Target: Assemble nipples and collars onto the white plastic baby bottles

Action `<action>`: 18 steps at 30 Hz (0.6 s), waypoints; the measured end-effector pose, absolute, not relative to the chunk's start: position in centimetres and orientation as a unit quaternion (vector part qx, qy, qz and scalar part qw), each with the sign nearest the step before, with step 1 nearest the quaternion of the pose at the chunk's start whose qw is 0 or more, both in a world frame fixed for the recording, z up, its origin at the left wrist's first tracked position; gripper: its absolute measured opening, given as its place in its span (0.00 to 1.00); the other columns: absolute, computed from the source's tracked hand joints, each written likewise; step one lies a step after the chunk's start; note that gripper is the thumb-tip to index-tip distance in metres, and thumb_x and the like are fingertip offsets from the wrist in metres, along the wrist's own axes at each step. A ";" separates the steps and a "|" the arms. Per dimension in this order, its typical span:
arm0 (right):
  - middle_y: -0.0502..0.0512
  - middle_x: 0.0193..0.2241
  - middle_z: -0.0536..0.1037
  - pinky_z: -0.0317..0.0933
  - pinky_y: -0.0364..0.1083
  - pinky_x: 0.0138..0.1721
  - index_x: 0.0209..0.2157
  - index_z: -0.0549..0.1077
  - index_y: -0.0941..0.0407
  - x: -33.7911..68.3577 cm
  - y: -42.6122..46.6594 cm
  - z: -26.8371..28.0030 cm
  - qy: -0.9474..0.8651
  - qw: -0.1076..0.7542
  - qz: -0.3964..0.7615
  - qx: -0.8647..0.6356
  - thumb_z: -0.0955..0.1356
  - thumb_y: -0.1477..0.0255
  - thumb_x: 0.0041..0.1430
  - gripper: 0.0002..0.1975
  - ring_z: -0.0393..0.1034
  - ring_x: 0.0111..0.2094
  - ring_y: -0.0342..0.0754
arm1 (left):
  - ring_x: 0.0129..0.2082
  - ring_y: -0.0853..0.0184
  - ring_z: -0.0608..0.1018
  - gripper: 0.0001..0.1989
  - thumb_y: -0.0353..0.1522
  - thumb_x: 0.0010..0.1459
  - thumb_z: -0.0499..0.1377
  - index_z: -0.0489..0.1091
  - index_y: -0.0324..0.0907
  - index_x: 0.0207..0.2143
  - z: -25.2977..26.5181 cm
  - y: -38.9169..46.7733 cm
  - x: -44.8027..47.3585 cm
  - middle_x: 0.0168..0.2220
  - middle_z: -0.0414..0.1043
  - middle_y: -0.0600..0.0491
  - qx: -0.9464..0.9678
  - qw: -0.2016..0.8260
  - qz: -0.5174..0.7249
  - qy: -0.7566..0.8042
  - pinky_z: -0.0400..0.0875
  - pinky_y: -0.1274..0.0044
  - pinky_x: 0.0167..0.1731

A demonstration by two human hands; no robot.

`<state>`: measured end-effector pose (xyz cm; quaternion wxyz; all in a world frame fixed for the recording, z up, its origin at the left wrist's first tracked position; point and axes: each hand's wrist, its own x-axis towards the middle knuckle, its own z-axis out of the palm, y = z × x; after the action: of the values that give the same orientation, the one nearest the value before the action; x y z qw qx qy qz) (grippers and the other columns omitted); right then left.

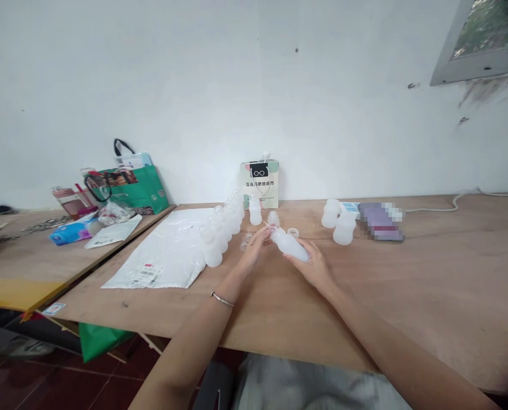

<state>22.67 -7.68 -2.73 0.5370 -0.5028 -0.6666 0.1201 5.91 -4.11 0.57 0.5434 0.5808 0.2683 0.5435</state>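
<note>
A translucent white baby bottle [293, 246] lies tilted above the table, its neck toward the left. Around its lower end my right hand [314, 263] is closed. My left hand [260, 240] pinches at the neck end, on what looks like a clear teat; the fingers partly hide it. Just behind the hands stands a small clear-topped piece [273, 218], and a white ring [293, 232] lies beside the bottle. Several clear caps [246, 241] rest left of my left hand. Another capped bottle [255, 210] stands upright behind.
A row of bottles [213, 250] stands left, beside a white plastic mailer [164, 245]. Two bottle bodies [344, 228] stand right, near a purple package [382, 221]. A paper bag [260, 185] is against the wall; a green bag [147, 191] sits on the left table.
</note>
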 end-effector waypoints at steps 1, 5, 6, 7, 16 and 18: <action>0.57 0.40 0.72 0.63 0.52 0.43 0.45 0.70 0.54 22.7 -7.6 -2.8 -0.664 0.542 0.128 -0.500 0.69 0.59 0.46 0.25 0.67 0.42 0.54 | 0.48 0.63 0.69 0.17 0.40 0.52 0.57 0.70 0.42 0.43 0.8 -4.3 5.9 0.48 0.68 0.49 0.594 0.543 0.536 0.257 0.63 0.71 0.47; 0.57 0.40 0.72 0.62 0.52 0.44 0.46 0.69 0.55 22.9 -7.6 -2.9 -0.669 0.540 0.122 -0.496 0.69 0.59 0.46 0.25 0.67 0.43 0.53 | 0.46 0.65 0.71 0.16 0.35 0.48 0.61 0.70 0.41 0.41 1.1 -4.8 6.0 0.44 0.71 0.50 0.620 0.500 0.539 0.276 0.62 0.71 0.48; 0.57 0.39 0.71 0.62 0.52 0.44 0.46 0.69 0.55 22.9 -7.7 -2.9 -0.672 0.535 0.109 -0.501 0.69 0.59 0.46 0.26 0.67 0.42 0.53 | 0.43 0.66 0.72 0.15 0.36 0.47 0.62 0.69 0.41 0.39 1.0 -4.8 6.1 0.41 0.72 0.50 0.611 0.492 0.549 0.287 0.63 0.72 0.47; 0.57 0.38 0.70 0.62 0.52 0.43 0.47 0.69 0.55 22.9 -7.9 -2.8 -0.674 0.530 0.094 -0.506 0.68 0.59 0.46 0.26 0.67 0.41 0.53 | 0.40 0.68 0.72 0.14 0.36 0.47 0.62 0.69 0.40 0.36 0.8 -4.9 6.3 0.39 0.72 0.51 0.600 0.486 0.559 0.301 0.64 0.72 0.45; 0.57 0.37 0.69 0.63 0.51 0.41 0.46 0.69 0.54 23.0 -8.3 -2.7 -0.673 0.531 0.037 -0.513 0.67 0.61 0.49 0.22 0.67 0.39 0.53 | 0.39 0.69 0.71 0.15 0.38 0.46 0.62 0.66 0.39 0.34 -0.6 -5.1 8.0 0.37 0.70 0.51 0.536 0.511 0.596 0.309 0.63 0.75 0.43; 0.57 0.37 0.71 0.62 0.52 0.42 0.45 0.69 0.54 22.9 -8.1 -2.7 -0.661 0.548 0.072 -0.507 0.68 0.60 0.47 0.23 0.67 0.40 0.54 | 0.42 0.67 0.71 0.16 0.38 0.47 0.61 0.67 0.40 0.37 0.0 -5.2 7.8 0.41 0.69 0.49 0.547 0.541 0.575 0.279 0.63 0.74 0.44</action>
<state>22.89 -8.12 -2.71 0.5484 -0.5066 -0.6614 0.0720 7.78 -5.20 -0.05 0.5411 0.5467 0.2794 0.5747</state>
